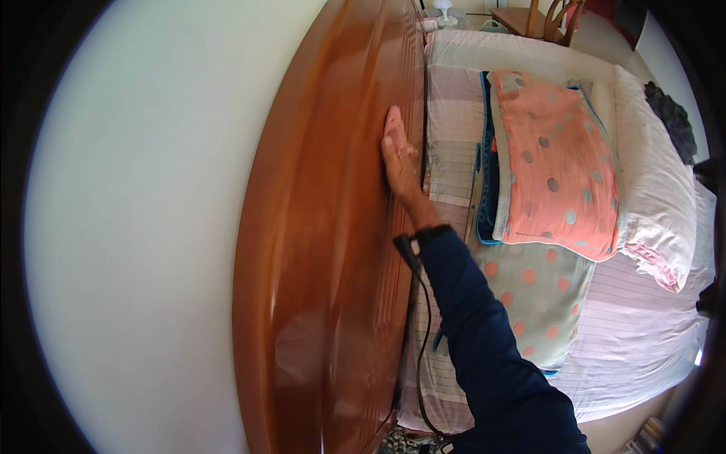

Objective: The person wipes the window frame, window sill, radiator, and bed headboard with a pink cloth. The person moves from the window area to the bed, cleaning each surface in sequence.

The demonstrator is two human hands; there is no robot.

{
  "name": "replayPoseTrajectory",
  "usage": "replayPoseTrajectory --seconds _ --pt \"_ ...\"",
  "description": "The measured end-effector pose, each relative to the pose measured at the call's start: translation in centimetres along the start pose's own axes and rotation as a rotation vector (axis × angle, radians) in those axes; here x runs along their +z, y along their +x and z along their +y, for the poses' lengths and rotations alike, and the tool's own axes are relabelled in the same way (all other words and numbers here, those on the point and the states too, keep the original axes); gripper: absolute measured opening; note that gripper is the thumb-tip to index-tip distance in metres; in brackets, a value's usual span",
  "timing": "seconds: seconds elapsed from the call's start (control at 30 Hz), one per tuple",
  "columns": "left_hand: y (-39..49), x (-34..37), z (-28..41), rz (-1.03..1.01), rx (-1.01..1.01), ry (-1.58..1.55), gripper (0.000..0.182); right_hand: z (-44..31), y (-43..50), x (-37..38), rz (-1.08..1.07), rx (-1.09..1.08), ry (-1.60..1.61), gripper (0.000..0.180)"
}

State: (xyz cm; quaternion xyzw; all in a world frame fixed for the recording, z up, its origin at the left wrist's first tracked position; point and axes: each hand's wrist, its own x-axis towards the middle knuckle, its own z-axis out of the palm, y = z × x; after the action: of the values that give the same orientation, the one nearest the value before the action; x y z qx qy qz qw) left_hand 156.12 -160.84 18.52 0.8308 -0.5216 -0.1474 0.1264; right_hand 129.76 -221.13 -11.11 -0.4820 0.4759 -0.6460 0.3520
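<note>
My right hand [401,170] is shut on a pink cloth [394,122], which lies against the face of a glossy brown wooden headboard [317,227]. Its arm, in a dark blue sleeve, reaches up from the lower right. At the wrist are a dark band and a black device with a cable [422,352] hanging down. My left hand is out of view.
Right of the headboard stretches a bed with a striped sheet [618,318], an orange dotted pillow [558,170], a grey-green dotted pillow [533,295] and a white pillow [652,181]. A white lamp [445,11] and wooden chair [527,20] stand beyond. A pale wall [142,227] is left.
</note>
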Motion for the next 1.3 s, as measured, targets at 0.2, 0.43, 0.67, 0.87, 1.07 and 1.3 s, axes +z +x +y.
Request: replayPoseTrajectory --seconds 0.2,0.43,0.67,0.87,1.07,1.3 --pt "-2.3 0.2 -4.5 0.065 -0.326 -0.002 0.058 7.0 4.5 -0.4 0.027 -0.004 0.157 0.072" --pt "-4.1 1.0 -8.8 0.341 -0.297 0.13 0.058 17.0 1.2 -1.3 -0.054 0.305 0.249 0.075" --pt "-0.1 -0.3 -4.8 0.151 0.352 0.407 0.067 18.8 -11.1 -2.3 -0.073 0.41 0.389 0.077" --pt "2.5 -0.9 -0.9 0.062 0.614 0.487 0.076 11.9 -22.6 -3.0 -0.074 0.473 0.444 0.075" --pt "2.3 -1.5 -0.5 -0.063 0.585 0.445 0.085 5.2 -34.9 -3.3 -0.114 0.535 0.447 0.075" --pt "2.6 -1.2 0.7 -0.008 0.652 0.476 0.083 3.0 -44.1 -2.8 -0.134 0.674 0.443 0.081"
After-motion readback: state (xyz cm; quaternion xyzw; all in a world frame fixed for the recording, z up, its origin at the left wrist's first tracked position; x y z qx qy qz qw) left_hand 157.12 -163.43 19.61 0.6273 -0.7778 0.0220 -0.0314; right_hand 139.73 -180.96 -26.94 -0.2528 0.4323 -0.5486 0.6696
